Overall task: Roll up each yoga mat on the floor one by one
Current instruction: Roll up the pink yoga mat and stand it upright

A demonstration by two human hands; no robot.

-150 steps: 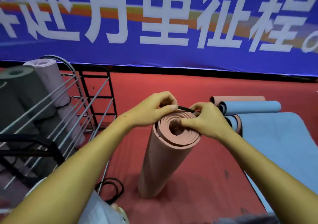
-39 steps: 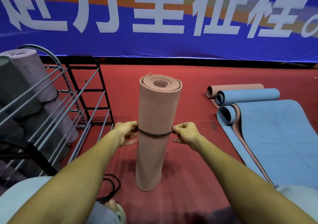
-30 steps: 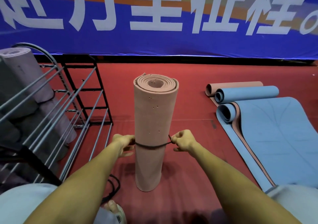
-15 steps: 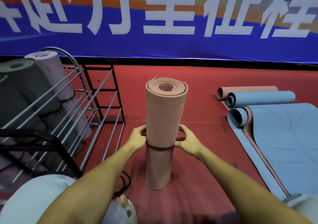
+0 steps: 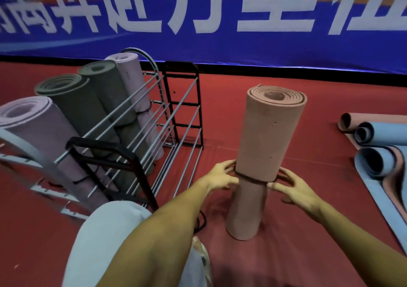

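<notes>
A rolled pink yoga mat (image 5: pixel 267 141) stands upright on the red floor. A thin black elastic band (image 5: pixel 253 177) circles it a little below its middle. My left hand (image 5: pixel 222 175) is at the mat's left side by the band, fingers spread and relaxed, touching the roll. My right hand (image 5: pixel 288 184) is at the right side at the same height, fingers spread and loosely bent. At the right edge lie partly rolled mats: a blue one (image 5: pixel 378 162), a second blue roll (image 5: pixel 383 133) and a pink roll (image 5: pixel 361 120).
A metal rack (image 5: pixel 154 132) stands to the left, holding several rolled mats, lilac (image 5: pixel 35 128) and grey-green (image 5: pixel 88 104). A blue banner (image 5: pixel 198 22) with white characters runs along the back. Black bands (image 5: pixel 201 223) lie on the floor near my knee (image 5: pixel 105 242).
Both hands slid the black band down the upright mat from its top to below its middle, then let go; their fingers now lie spread. The view has swung to the left.
</notes>
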